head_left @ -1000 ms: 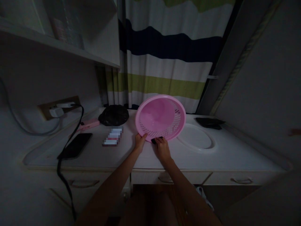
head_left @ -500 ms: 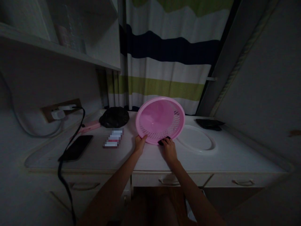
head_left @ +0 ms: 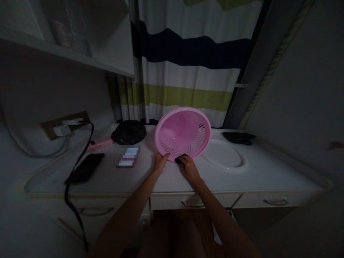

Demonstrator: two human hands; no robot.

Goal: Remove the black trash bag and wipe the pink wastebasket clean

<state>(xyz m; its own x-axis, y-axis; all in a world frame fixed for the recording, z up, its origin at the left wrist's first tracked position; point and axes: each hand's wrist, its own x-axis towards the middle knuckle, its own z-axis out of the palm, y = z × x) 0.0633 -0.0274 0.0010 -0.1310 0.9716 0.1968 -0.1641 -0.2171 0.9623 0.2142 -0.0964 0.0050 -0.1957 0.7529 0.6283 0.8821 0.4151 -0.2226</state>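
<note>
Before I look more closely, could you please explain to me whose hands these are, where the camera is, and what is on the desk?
There is no machine: these are a person's bare hands, seen from a camera worn on the head, looking forward and down. The left hand grips the lower rim of a tilted pink basket. The right hand holds a small black item at that rim. On the white desk, to the left, lie a dark phone, a pixelated device, a pink object and a crumpled black bag; to the right, a white ring and a flat black object.

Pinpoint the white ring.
In the head view, the white ring lies on the desk, just right of the pink basket and nearer than the flat black item.
</note>
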